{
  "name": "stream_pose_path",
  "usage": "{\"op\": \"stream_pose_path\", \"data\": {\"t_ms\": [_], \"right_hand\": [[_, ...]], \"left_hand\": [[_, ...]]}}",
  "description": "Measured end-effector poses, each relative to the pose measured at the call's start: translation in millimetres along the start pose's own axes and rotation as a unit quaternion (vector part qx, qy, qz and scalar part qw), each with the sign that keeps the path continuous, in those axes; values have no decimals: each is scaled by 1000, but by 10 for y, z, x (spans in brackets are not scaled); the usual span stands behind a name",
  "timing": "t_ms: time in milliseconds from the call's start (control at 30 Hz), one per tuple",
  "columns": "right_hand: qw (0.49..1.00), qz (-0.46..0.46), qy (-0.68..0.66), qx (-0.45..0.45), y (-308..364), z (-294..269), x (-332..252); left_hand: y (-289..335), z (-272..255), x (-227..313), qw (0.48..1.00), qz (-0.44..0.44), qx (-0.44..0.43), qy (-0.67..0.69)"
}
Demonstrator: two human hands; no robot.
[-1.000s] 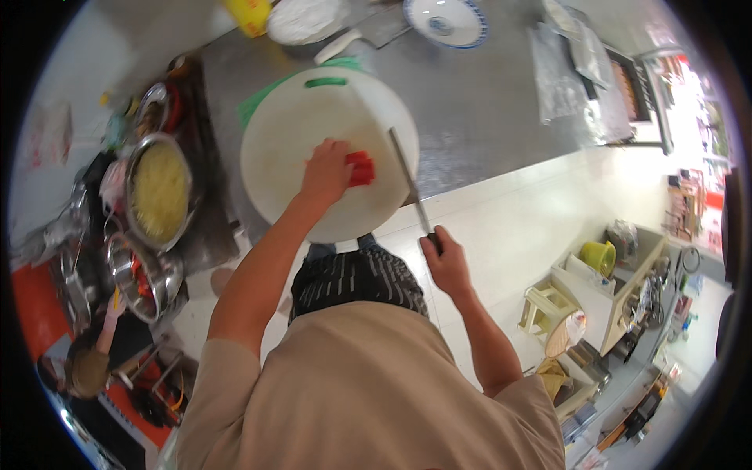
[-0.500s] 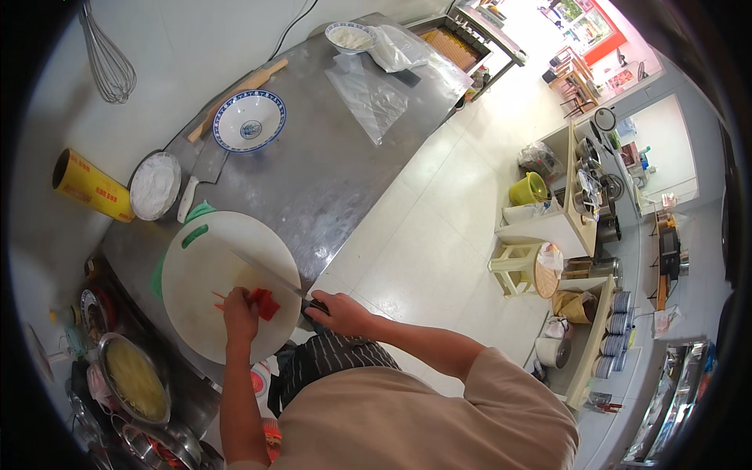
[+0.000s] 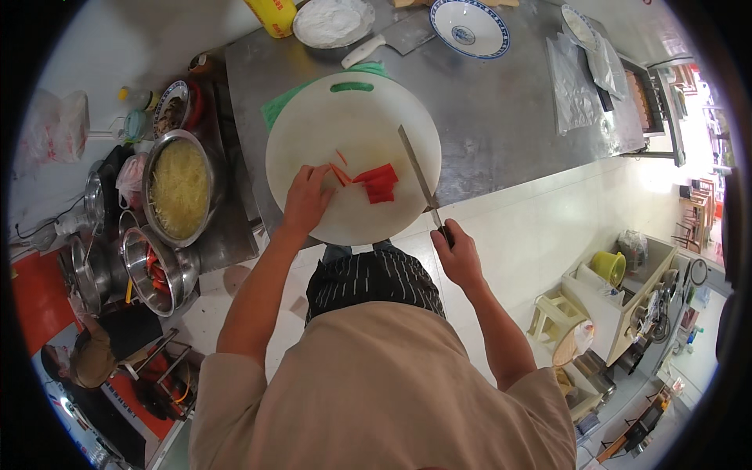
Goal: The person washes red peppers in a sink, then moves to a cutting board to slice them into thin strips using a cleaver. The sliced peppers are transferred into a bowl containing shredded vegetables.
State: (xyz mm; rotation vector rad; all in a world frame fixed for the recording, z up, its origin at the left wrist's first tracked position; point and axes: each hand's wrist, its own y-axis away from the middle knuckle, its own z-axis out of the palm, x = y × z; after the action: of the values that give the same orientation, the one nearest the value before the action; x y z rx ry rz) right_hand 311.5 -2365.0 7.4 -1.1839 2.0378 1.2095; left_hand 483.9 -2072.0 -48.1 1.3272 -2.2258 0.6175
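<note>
On the round white cutting board (image 3: 313,102) lie flat pieces of red pepper (image 3: 379,182), with a few thin red pepper strips (image 3: 339,174) to their left. My left hand (image 3: 308,197) is at the board's left part, its fingers drawn together at the strips; the fingertips are partly hidden. My right hand (image 3: 459,254) grips the black handle of a kitchen knife (image 3: 419,168). Its long blade points up and away over the board's right edge, apart from the pepper. A green cloth (image 3: 274,107) shows under the board.
A cleaver (image 3: 407,35), a bowl of white powder (image 3: 333,22) and a blue-rimmed bowl (image 3: 469,28) stand beyond the board. To the left are a metal bowl of pale yellow shreds (image 3: 178,188) and another metal bowl (image 3: 149,270) with red pieces. A person (image 3: 98,352) shows at lower left.
The view has swung left, bringing the metal bowls further in. My left hand has moved off the pepper pieces to the strips. The knife has moved away from the pepper to the board's right edge.
</note>
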Motion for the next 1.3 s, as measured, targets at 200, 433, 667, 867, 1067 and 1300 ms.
{"op": "stream_pose_path", "data": {"t_ms": [200,433,667,867,1067,1300], "right_hand": [[999,-9,-6,30,42,-14,126],[999,46,-19,1,126,35,166],[998,-45,-48,25,135,58,145],[995,-68,-53,45,164,92,164],[994,-79,-58,40,167,77,163],[994,-79,-58,48,142,106,161]], "left_hand": [[-533,335,-108,1000,18,9,-19],[-561,450,226,995,12,5,97],[-409,552,441,983,-45,-177,0],[-424,582,578,985,-62,-157,40],[-430,424,379,982,-53,-150,105],[-450,-140,61,967,-90,-240,4]]}}
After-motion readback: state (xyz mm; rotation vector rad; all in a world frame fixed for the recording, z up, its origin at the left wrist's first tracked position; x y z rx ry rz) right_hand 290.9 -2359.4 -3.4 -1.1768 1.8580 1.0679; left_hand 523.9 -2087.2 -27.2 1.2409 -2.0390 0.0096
